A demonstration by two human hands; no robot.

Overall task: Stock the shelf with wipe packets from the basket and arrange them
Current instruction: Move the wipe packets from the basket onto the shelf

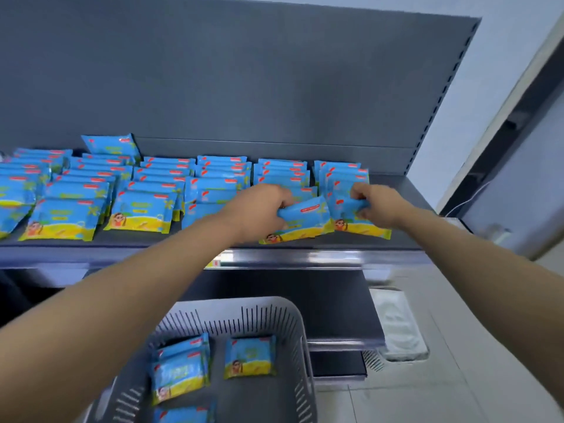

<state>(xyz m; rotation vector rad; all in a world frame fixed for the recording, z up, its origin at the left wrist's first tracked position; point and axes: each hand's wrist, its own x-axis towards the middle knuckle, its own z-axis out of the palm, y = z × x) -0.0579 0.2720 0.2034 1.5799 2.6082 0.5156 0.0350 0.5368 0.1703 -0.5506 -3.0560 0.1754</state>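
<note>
Basket (274, 305) nr you, 3+ wipe packets (248, 357) inside | L hand (259, 206) grips front packet (308, 219) at shelf (137, 241) edge | R hand (377, 206) pinches end-row packet (341, 206) | risk: both sit nr lip; you let go crooked, they slide off or tip leaning rows.
</note>
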